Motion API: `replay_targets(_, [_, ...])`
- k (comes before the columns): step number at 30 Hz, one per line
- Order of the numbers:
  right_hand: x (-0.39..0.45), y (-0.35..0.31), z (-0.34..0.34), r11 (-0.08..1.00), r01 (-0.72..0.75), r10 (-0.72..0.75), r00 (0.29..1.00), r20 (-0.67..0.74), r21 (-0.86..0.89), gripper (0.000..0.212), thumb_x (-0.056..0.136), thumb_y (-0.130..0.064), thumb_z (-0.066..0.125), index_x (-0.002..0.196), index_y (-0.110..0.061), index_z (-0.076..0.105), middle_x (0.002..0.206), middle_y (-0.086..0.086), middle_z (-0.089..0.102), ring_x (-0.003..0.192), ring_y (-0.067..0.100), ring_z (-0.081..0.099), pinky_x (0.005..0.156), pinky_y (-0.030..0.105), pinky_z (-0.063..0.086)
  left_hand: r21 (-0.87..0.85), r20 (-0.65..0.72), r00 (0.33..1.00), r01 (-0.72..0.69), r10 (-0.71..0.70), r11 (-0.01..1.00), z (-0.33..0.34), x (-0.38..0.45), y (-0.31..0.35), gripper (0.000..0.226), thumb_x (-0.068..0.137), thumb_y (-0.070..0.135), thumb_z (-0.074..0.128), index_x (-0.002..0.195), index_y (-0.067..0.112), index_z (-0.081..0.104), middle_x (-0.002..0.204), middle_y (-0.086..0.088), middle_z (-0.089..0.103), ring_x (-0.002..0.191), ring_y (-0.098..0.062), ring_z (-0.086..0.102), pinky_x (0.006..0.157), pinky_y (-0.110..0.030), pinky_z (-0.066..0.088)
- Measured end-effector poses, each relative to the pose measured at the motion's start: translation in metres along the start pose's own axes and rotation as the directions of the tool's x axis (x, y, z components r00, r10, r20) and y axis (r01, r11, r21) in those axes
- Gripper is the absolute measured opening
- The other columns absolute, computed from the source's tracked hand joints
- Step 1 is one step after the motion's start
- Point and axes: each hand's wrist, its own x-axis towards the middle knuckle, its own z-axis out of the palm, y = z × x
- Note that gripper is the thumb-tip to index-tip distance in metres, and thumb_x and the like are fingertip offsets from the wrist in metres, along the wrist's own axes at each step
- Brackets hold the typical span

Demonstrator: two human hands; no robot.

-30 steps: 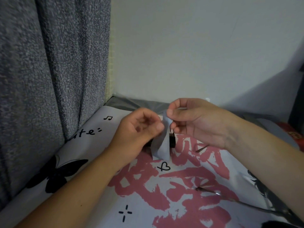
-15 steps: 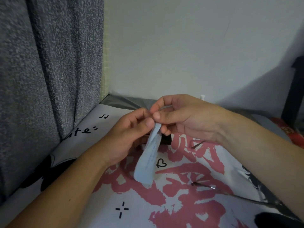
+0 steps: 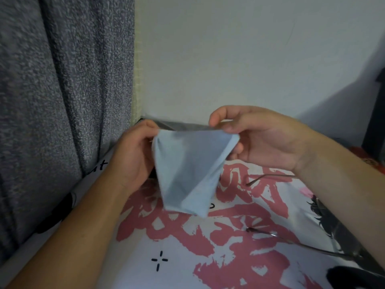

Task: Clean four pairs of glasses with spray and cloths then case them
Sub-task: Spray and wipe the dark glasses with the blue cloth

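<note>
A light blue cleaning cloth (image 3: 187, 174) hangs stretched between my two hands above the printed table cover. My left hand (image 3: 135, 153) pinches its left top corner and my right hand (image 3: 260, 138) pinches its right top corner. The cloth's lower part droops in a folded point. A pair of thin metal-framed glasses lies on the cover to the right, its temple arms (image 3: 291, 240) showing below my right forearm. A dark object behind the cloth is mostly hidden.
A grey curtain (image 3: 62, 90) hangs close on the left. A white wall (image 3: 239, 59) rises behind the table. The table cover (image 3: 187, 257) is white with pink and black prints. A black object (image 3: 345, 276) sits at the lower right edge.
The cloth, bunched and hanging between my fingertips before, is now pulled open wide. My hands have moved apart and risen a little.
</note>
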Motion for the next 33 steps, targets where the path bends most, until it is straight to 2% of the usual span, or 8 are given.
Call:
replay_targets(5, [-0.007, -0.005, 0.004, 0.991, 0.122, -0.128, 0.986, 0.106, 0.056, 0.018, 0.075, -0.007, 0.069, 0.091, -0.007, 0.079, 0.072, 0.003, 0.071, 0.063, 0.013, 0.071, 0.062, 0.023, 0.058, 0.733, 0.050, 0.987, -0.140, 0.153, 0.666, -0.013, 0.011, -0.019, 0.017, 0.095, 0.022, 0.066, 0.079, 0.026, 0.067, 0.074, 0.016, 0.066, 0.074, -0.003, 0.060, 0.074, -0.028, 0.045])
replay_targets(9, [-0.008, -0.010, 0.017, 0.993, 0.076, -0.097, 0.962, 0.257, 0.090, 0.036, 0.088, 0.002, 0.059, 0.124, 0.007, 0.065, 0.109, 0.018, 0.073, 0.096, 0.025, 0.074, 0.086, 0.032, 0.060, 0.720, 0.019, 0.986, -0.129, 0.166, 0.682, -0.008, 0.012, -0.025, 0.017, 0.090, 0.026, 0.071, 0.082, 0.041, 0.073, 0.082, 0.020, 0.072, 0.082, -0.004, 0.066, 0.080, -0.033, 0.051])
replay_targets(14, [0.008, -0.007, 0.030, 0.990, -0.045, 0.043, 0.999, 0.013, 0.134, 0.043, 0.083, -0.007, 0.056, 0.123, 0.008, 0.062, 0.112, 0.021, 0.071, 0.090, 0.026, 0.074, 0.081, 0.033, 0.063, 0.472, -0.246, 0.966, 0.050, 0.077, 0.880, -0.018, 0.016, -0.016, 0.016, 0.074, 0.033, 0.072, 0.088, 0.028, 0.076, 0.096, -0.012, 0.076, 0.098, -0.043, 0.070, 0.093, -0.062, 0.054])
replay_targets(21, [0.022, 0.030, -0.004, 0.947, -0.239, 0.108, 0.865, -0.490, -0.213, 0.017, 0.096, -0.004, 0.061, 0.112, -0.004, 0.067, 0.098, 0.013, 0.074, 0.079, 0.023, 0.072, 0.073, 0.033, 0.061, 0.640, -0.208, 0.957, -0.023, 0.202, 0.768, -0.019, 0.014, -0.030, 0.016, 0.093, 0.013, 0.063, 0.083, 0.022, 0.070, 0.082, 0.003, 0.068, 0.077, -0.011, 0.060, 0.071, -0.024, 0.046])
replay_targets(24, [-0.013, 0.023, -0.012, 0.606, -0.351, -0.054, 0.877, -0.477, -0.714, 0.012, 0.094, -0.017, 0.064, 0.090, -0.016, 0.075, 0.076, 0.001, 0.073, 0.062, 0.016, 0.067, 0.064, 0.032, 0.054, 0.827, 0.006, 0.924, -0.219, 0.382, 0.518, -0.015, 0.010, -0.036, 0.014, 0.089, 0.010, 0.062, 0.085, 0.021, 0.069, 0.084, 0.009, 0.065, 0.081, -0.011, 0.057, 0.074, -0.018, 0.042])
replay_targets(26, [-0.041, 0.017, -0.003, 0.295, -0.369, 0.081, 0.929, -0.362, -0.881, 0.018, 0.093, -0.033, 0.063, 0.082, -0.023, 0.073, 0.078, -0.001, 0.073, 0.066, 0.016, 0.067, 0.065, 0.036, 0.054, 0.881, 0.160, 0.879, -0.333, 0.449, 0.337, -0.010, 0.009, -0.042, 0.010, 0.084, 0.013, 0.060, 0.083, 0.020, 0.066, 0.087, 0.009, 0.062, 0.088, -0.010, 0.050, 0.079, -0.017, 0.036])
replay_targets(30, [-0.080, 0.029, 0.010, -0.081, -0.327, 0.473, 0.819, -0.325, -0.942, 0.037, 0.087, -0.063, 0.064, 0.092, -0.027, 0.068, 0.088, -0.008, 0.069, 0.079, 0.010, 0.064, 0.077, 0.034, 0.056, 0.880, 0.313, 0.832, -0.435, 0.457, 0.190, 0.005, 0.005, -0.048, 0.013, 0.081, 0.019, 0.054, 0.085, 0.019, 0.067, 0.089, 0.007, 0.059, 0.092, -0.018, 0.051, 0.085, -0.031, 0.040])
replay_targets(33, [-0.087, 0.044, 0.005, -0.157, -0.242, 0.521, 0.803, -0.289, -0.957, 0.038, 0.091, -0.050, 0.066, 0.080, -0.015, 0.060, 0.071, -0.002, 0.055, 0.064, 0.016, 0.050, 0.064, 0.039, 0.046, 0.866, 0.372, 0.798, -0.482, 0.473, 0.131, 0.008, 0.001, -0.050, 0.014, 0.082, 0.017, 0.054, 0.084, 0.016, 0.068, 0.087, 0.004, 0.059, 0.090, -0.024, 0.054, 0.084, -0.039, 0.043])
